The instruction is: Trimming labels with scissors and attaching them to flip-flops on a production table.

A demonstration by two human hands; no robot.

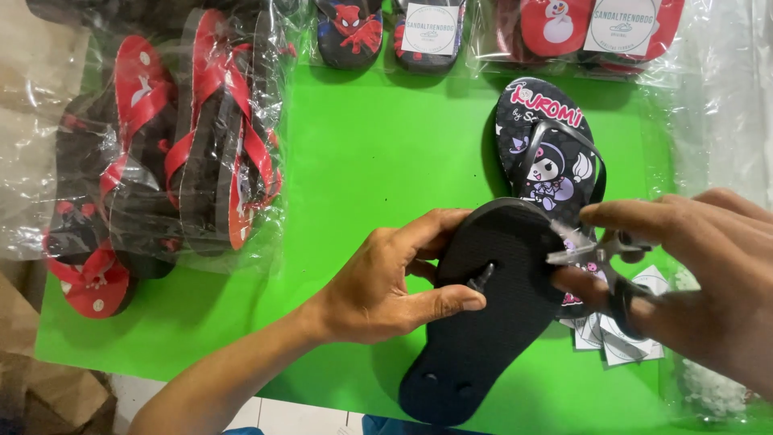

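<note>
Sandal in hand: black flip-flop [483, 314], turned sole up, lower centre of the frame, over the green table cover [362, 153]; plain matte underside, a strap plug sticking out near the toe end, two small plug marks near the heel.
Left hand: my left hand [386, 278] is closed around the sandal's left edge, thumb pressed on the sole just beside the plug, fingers curled over the rim.
Right hand: my right hand [692, 274], at the right of the frame, is clamped on small metal scissors [600, 258], fingers through the loops; the blades lie at the sandal's right edge.
Second sandal: printed flip-flop [547, 153], upper right of centre, face up, black with a purple and white cartoon figure and pink lettering; partly under the sandal I hold.
Paper tags: white tags [620, 338], lower right, under my right hand.
Bagged stock, left: clear plastic bags [161, 137] of red and black sandals, upper left to mid left.
Bagged stock, top: bagged pairs along the top edge, one bearing a square white label [431, 28], another a round white label [624, 28].
</note>
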